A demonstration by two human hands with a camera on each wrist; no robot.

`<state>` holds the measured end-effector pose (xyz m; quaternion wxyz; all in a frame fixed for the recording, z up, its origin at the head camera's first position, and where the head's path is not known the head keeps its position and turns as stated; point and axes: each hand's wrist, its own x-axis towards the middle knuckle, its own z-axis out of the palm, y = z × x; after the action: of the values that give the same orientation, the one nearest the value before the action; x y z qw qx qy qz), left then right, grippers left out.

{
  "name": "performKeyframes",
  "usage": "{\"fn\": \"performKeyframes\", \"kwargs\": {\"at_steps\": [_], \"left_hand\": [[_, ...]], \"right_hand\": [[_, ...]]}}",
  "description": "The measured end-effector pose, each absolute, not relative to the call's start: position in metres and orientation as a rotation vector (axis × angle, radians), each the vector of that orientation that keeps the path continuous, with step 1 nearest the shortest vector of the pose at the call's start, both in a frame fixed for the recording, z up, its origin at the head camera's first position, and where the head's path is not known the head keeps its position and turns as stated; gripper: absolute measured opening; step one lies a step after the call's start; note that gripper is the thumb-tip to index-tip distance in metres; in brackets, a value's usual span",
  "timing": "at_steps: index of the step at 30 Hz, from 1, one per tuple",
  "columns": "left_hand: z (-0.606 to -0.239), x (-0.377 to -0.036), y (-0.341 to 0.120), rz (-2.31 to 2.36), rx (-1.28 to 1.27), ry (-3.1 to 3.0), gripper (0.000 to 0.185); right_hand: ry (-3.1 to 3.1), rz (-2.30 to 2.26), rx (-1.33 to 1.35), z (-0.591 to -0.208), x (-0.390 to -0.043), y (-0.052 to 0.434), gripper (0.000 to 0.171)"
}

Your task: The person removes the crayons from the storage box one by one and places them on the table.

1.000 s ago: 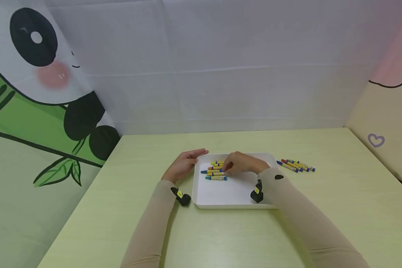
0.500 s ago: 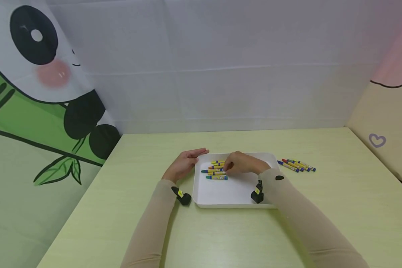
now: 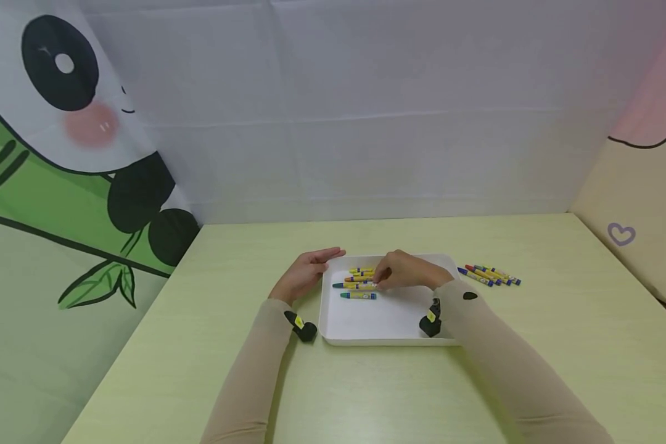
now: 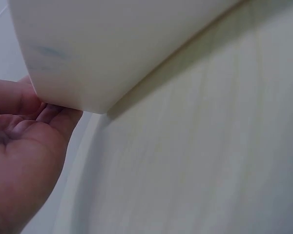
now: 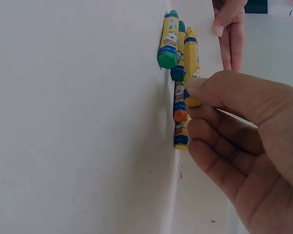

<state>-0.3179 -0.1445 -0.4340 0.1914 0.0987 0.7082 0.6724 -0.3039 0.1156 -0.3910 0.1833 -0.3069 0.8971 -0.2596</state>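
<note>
Hands at white tray (image 3: 366, 327)
Left hand (image 3: 305, 272): flat, fingers straight, touching the tray's edge. Right hand (image 3: 405, 271): fingertips curled (pinching) on a yellow crayon (image 5: 191, 58).

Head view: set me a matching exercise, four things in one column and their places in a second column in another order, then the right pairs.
Things
1. white square plastic tray
2. loose bunch of yellow-wrapped crayons
3. left hand
4. right hand

Places
A. over the row of crayons inside the tray, fingertips on one of them
B. on the pale green table, middle, between the two forearms
C. on the table outside the tray, to its right
D. flat against the tray's left outer wall

Pairs: 1-B, 2-C, 3-D, 4-A
</note>
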Motion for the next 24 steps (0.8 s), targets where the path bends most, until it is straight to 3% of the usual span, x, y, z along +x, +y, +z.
{"fn": "performKeyframes", "kwargs": {"at_steps": [24], "left_hand": [[-0.435, -0.318, -0.149, 1.905, 0.249, 1.954, 0.049]], "right_hand": [[2.608, -0.794, -0.886, -0.373, -0.296, 0.167, 0.013]]}}
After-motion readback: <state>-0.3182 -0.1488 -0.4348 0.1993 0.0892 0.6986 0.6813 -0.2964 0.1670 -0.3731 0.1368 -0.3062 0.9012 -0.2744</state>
